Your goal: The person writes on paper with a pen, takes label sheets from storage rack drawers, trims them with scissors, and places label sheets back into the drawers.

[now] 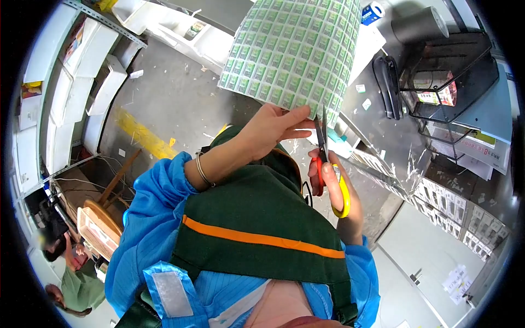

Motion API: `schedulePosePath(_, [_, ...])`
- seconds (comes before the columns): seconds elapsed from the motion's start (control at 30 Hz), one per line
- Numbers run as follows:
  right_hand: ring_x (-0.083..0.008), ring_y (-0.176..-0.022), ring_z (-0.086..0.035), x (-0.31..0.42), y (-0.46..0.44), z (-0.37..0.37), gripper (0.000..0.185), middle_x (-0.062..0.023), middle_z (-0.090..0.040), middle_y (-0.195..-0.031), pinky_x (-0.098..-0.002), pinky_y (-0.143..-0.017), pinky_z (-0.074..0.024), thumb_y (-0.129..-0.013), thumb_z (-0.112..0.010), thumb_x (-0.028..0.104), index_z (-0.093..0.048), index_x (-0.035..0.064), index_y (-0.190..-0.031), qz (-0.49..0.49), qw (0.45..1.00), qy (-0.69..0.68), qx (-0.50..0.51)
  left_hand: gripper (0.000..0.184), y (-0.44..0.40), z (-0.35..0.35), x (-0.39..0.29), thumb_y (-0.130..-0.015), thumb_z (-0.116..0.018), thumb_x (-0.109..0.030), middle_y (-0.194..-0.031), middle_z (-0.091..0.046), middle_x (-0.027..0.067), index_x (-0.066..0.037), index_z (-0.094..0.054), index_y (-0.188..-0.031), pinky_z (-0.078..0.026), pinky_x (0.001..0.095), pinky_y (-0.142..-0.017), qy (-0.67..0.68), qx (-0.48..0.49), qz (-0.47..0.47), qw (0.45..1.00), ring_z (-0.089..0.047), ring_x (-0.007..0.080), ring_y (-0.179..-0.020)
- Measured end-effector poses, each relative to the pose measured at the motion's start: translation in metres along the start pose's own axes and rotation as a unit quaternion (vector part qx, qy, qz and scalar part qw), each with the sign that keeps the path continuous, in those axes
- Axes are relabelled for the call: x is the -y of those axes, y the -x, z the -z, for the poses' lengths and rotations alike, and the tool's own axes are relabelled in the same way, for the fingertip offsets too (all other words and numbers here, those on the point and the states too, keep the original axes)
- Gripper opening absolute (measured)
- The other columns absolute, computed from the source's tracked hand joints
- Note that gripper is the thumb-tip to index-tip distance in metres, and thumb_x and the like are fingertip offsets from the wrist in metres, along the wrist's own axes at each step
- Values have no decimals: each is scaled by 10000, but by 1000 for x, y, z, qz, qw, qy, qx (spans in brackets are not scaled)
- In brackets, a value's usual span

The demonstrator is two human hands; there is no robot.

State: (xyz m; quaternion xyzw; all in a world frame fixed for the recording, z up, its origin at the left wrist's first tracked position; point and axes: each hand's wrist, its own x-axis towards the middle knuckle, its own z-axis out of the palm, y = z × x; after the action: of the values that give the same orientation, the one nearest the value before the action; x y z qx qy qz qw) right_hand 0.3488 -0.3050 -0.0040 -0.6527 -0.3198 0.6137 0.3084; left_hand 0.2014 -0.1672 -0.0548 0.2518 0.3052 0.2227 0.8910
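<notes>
Grey workshop floor (180, 101), marked with a yellow stripe, spreads across the upper left of the frame behind me at work. Filling the lower middle is my dark green apron (260, 202), crossed by an orange band. At upper centre curves a large sheet (295, 54) printed with rows of small green labels. White bins (101, 44) line shelving at upper left, and a black wire rack (470, 54) holding papers stands at upper right. My left hand (268, 131), just right of centre, pinches the sheet's lower edge between thumb and fingers. Below and to its right, my right hand (330, 177) is curled through the red and yellow handles of a pair of scissors (322, 148), the blades slightly parted at the sheet's edge.
</notes>
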Motion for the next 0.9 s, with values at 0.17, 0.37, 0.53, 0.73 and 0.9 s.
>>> schedulePosePath(0.17, [-98,-639,-471,-5,-5,-13,468,-37,-526,-814,-235,-563,-396,-907,-421,448,-440,71,-1184,15,998,-54,-28,314,-1,-8,9,-882,-558,-185,-1078,-591,109,4,-530,-1131,-501,286,-846,60,-13,-10,998,-600,174,-950])
schedulePosePath(0.37, [-46,-538,-415,-2,-7,-27,311,13,-490,-729,-188,-461,-333,-934,-437,311,-447,93,-1155,29,992,-116,-51,332,-2,-9,11,-878,-558,-179,-1094,-575,115,36,-519,-1129,-463,343,-903,63,-22,-10,998,-563,207,-1010])
schedulePosePath(0.53, [-68,-474,-396,-2,-10,-32,504,4,-429,-628,-190,-395,-309,-907,-427,447,-432,-19,-1099,51,990,-108,-71,341,-4,-12,13,-883,-544,-161,-1134,-551,125,30,-490,-1161,-444,379,-935,73,-14,-25,997,-542,234,-1053])
schedulePosePath(0.73, [-66,-453,-388,-3,-10,-33,479,2,-429,-632,-188,-380,-316,-914,-425,429,-436,-15,-1092,54,989,-112,-81,346,-4,-17,11,-887,-527,-141,-1163,-526,128,10,-454,-1190,-443,386,-941,89,-2,-36,995,-537,243,-1066])
schedulePosePath(0.9, [-68,-439,-387,-4,-12,-36,466,-2,-436,-631,-194,-365,-322,-917,-417,422,-440,-8,-1096,58,987,-122,-84,349,-3,-21,9,-887,-528,-135,-1155,-527,124,22,-448,-1188,-448,381,-933,98,-3,-32,995,-535,240,-1066])
